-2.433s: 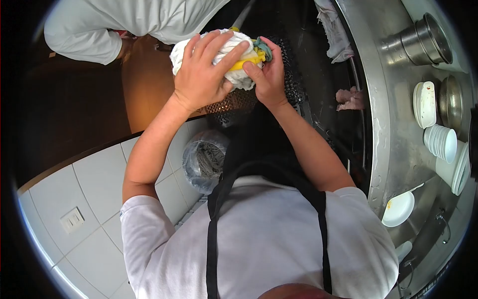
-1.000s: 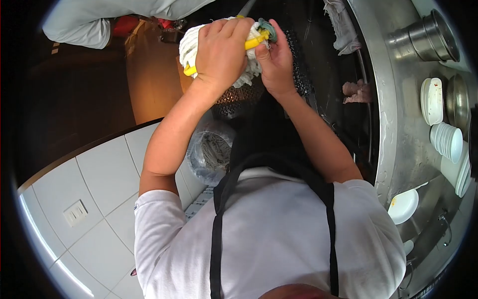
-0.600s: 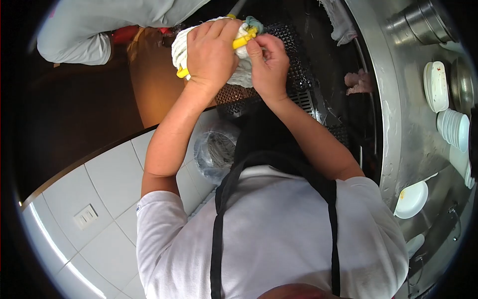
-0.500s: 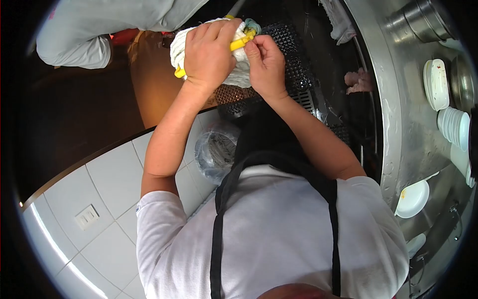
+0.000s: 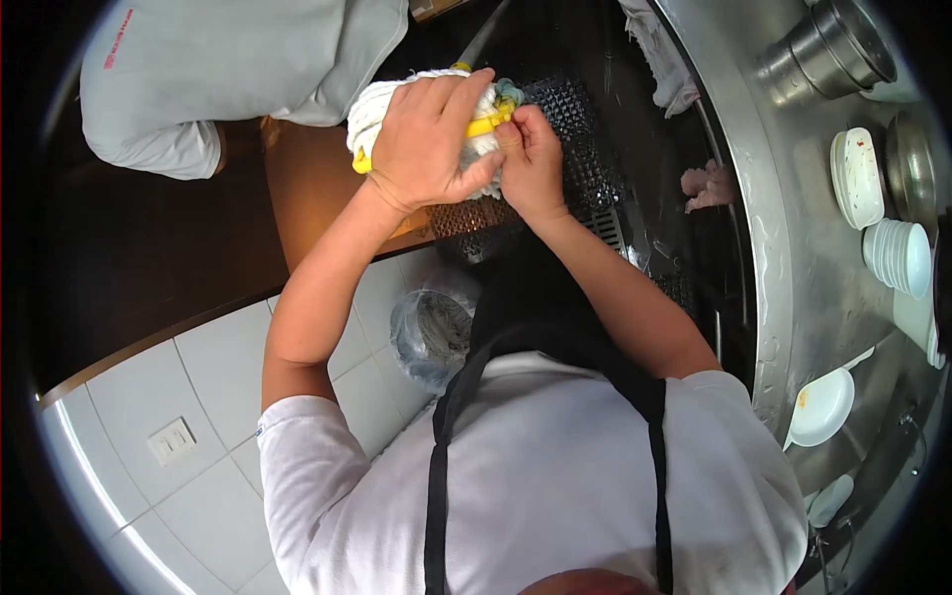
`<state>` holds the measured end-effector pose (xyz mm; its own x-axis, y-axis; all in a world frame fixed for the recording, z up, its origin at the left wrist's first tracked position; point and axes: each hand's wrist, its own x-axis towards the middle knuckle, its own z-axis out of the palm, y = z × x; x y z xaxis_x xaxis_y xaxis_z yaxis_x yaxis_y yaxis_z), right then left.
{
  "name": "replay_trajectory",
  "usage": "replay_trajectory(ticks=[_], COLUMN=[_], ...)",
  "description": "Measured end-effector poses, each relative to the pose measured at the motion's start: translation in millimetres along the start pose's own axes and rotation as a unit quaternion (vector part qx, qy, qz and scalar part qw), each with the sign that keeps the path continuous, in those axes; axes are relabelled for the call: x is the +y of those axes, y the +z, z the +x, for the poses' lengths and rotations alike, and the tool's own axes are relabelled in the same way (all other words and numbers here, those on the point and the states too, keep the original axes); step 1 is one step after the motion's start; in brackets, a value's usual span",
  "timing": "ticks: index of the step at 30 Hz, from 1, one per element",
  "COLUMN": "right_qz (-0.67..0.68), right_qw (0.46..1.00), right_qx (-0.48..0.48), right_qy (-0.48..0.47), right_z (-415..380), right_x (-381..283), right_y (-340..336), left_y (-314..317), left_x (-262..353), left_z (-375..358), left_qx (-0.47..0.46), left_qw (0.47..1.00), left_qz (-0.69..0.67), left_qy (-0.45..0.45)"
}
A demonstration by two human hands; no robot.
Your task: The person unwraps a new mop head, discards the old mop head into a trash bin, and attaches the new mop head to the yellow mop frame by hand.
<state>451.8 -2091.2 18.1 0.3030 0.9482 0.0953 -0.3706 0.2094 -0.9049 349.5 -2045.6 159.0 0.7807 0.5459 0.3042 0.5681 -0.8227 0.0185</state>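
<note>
A mop head of white strings (image 5: 369, 117) with a yellow plastic clamp (image 5: 484, 126) is at the top middle, its grey handle (image 5: 483, 38) running away upward. My left hand (image 5: 426, 139) lies over the strings, fingers wrapped across them and thumb stuck out to the right. With thumb and finger, my right hand (image 5: 534, 164) pinches the clamp's right end, beside a tuft of greenish strings (image 5: 509, 91). My left hand covers part of the clamp.
Another person in a grey shirt (image 5: 238, 69) bends close at upper left. Black textured mat (image 5: 585, 139) and a floor drain (image 5: 607, 230) lie below. A lined bin (image 5: 416, 342) stands near my body. Along the right, a steel counter (image 5: 778, 258) holds bowls (image 5: 897, 256), plates and pots (image 5: 828, 55).
My left thumb has spread outward from the fingers. The mop head and both hands sit slightly lower in view. More of the other person's shirt shows.
</note>
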Motion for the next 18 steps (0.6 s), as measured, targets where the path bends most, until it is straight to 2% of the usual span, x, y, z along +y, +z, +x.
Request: replay_trajectory(ticks=[2,5,8,15,18], right_qz=[0.019,-0.036,0.006,0.104,0.097], right_qw=[1.0,0.999,1.0,0.99,0.989], right_qx=[0.015,-0.005,-0.015,0.031,0.063], right_qy=[0.001,-0.011,-0.011,0.094,0.095], right_z=[4.0,4.6,4.7,-14.4,-21.2], right_x=[3.4,-4.2,-4.8,3.8,11.6], right_y=[1.2,-4.1,-5.7,2.4,-6.4], left_y=[3.9,6.3,6.1,11.2,11.4], left_x=[0.6,0.9,3.6,5.5,6.2], left_z=[-1.1,-2.0,0.4,-3.7,-4.9], left_qx=[0.007,0.006,-0.001,-0.019,-0.02], left_qw=[1.0,0.999,0.999,0.992,0.992], left_qz=[0.016,0.036,0.05,0.125,0.126], left_qy=[-0.016,-0.021,-0.016,0.024,0.01])
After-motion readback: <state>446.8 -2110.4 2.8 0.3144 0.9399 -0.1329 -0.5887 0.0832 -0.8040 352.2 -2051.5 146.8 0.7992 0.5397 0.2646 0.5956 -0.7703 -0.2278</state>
